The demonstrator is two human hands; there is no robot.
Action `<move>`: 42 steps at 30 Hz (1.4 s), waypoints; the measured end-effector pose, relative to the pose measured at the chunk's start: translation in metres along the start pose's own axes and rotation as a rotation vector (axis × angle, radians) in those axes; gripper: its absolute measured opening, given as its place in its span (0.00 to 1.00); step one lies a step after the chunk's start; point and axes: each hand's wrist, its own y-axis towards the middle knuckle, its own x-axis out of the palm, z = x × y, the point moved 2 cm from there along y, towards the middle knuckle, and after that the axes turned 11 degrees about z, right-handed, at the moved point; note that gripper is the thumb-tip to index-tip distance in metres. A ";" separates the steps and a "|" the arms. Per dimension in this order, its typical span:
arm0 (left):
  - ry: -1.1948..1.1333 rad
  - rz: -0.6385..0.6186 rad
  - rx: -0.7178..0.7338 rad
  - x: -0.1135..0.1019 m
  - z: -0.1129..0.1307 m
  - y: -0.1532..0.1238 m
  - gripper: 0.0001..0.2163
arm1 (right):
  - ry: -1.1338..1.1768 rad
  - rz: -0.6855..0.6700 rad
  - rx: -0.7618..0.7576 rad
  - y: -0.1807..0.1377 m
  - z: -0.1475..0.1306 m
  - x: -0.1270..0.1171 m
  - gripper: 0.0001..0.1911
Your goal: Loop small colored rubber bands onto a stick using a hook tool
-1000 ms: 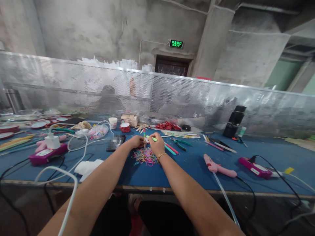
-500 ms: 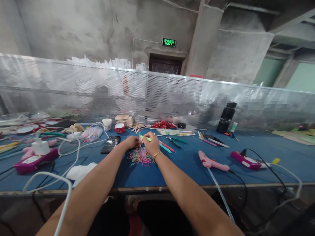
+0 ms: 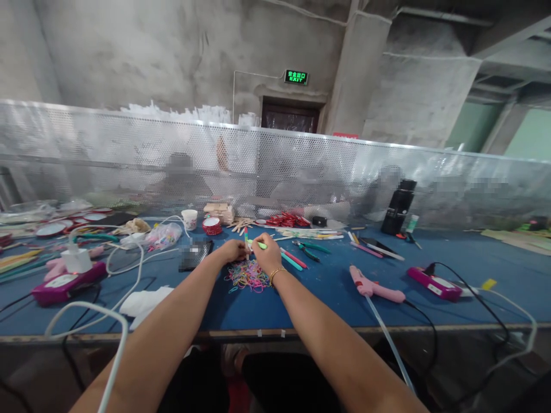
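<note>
My left hand (image 3: 233, 250) is closed around a thin upright stick (image 3: 246, 233) whose top shows red and green bands. In my right hand (image 3: 268, 252) is a yellow-green marker pen (image 3: 260, 245), slanted with its tip toward the stick. My fingers partly cover the spot where pen and stick come together, so I cannot tell whether they touch. Just below both hands lies a loose heap of small colourful loops (image 3: 250, 277), like rubber bands. Beside my right hand rest a teal marker (image 3: 291, 262) and a red one (image 3: 301, 261).
Green-handled pliers (image 3: 307, 252), a pink glue gun (image 3: 374, 288) and a purple power strip (image 3: 434, 284) lie to the right. A black bottle (image 3: 398, 207) stands behind. On the left are a phone (image 3: 194, 256), white tissue (image 3: 144, 303), looping white cables and another purple power strip (image 3: 69, 284).
The whole view has shifted slightly down and to the right. My hands keep nearly the same pose at the stick, the marker still gripped.
</note>
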 end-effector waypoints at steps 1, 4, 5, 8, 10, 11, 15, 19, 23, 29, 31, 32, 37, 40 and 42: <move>-0.005 0.000 -0.004 0.000 0.000 0.000 0.16 | -0.009 0.012 0.013 0.000 0.000 0.000 0.05; -0.021 -0.004 -0.026 0.000 0.000 -0.001 0.15 | 0.004 0.030 0.008 0.000 0.000 -0.001 0.05; -0.018 -0.002 -0.030 0.000 0.000 -0.001 0.15 | 0.012 0.021 -0.009 0.000 -0.001 -0.001 0.05; 0.021 0.014 -0.020 0.000 0.001 -0.001 0.15 | 0.006 -0.006 -0.049 -0.001 -0.001 0.000 0.06; 0.029 0.015 -0.017 0.000 0.001 -0.001 0.15 | -0.016 0.003 -0.036 0.000 0.000 0.000 0.06; 0.021 0.010 -0.018 0.000 0.002 -0.002 0.15 | -0.023 0.013 -0.020 0.000 0.000 0.000 0.06; 0.002 -0.017 -0.023 0.000 0.005 -0.006 0.14 | -0.014 0.037 0.001 0.000 0.000 0.000 0.05; 0.000 -0.015 -0.027 0.000 0.008 -0.008 0.14 | -0.006 0.014 -0.017 0.000 0.000 0.000 0.05; -0.004 0.004 -0.046 0.000 0.009 -0.009 0.12 | -0.037 0.058 0.016 0.000 0.000 -0.002 0.05; -0.008 -0.027 -0.025 0.000 0.011 -0.010 0.13 | 0.007 0.014 -0.028 -0.001 -0.001 -0.001 0.05; -0.005 -0.035 -0.015 0.000 0.011 -0.010 0.13 | -0.004 0.021 -0.025 -0.001 -0.001 -0.001 0.05; -0.004 -0.036 -0.010 -0.001 0.010 -0.010 0.13 | -0.015 0.032 -0.015 -0.001 -0.001 -0.001 0.05; -0.002 -0.032 -0.008 -0.001 0.006 -0.007 0.13 | 0.007 0.039 -0.011 -0.001 -0.002 -0.002 0.05; 0.012 -0.021 -0.020 0.000 0.004 -0.005 0.13 | 0.032 0.019 -0.043 -0.001 -0.003 -0.002 0.05; 0.013 -0.006 -0.027 0.000 0.004 -0.005 0.13 | 0.018 0.035 -0.024 -0.002 -0.003 -0.003 0.05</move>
